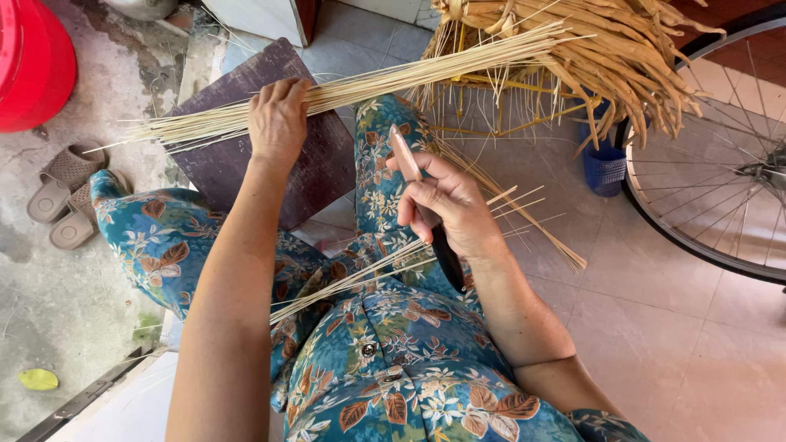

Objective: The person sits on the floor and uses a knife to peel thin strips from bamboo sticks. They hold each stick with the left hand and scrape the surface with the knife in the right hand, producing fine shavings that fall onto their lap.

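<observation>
while the left hand [278,121] lies palm down, fingers curled over a bundle of thin pale sticks [352,92] on the dark board [315,168], the right hand [446,205] grips a knife [409,168] w/ a few loose sticks across the lap. best, imo: keep the bundle pinned flat, blade angled away from the knee. sticks look stiff, smooth, straight; board matte, worn; floral trousers [164,237] soft.

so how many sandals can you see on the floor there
2. Both lie at the left edge on the concrete floor, side by side: one sandal nearer the red tub, the other sandal just below it by the person's knee. Others may lie out of frame.
</observation>
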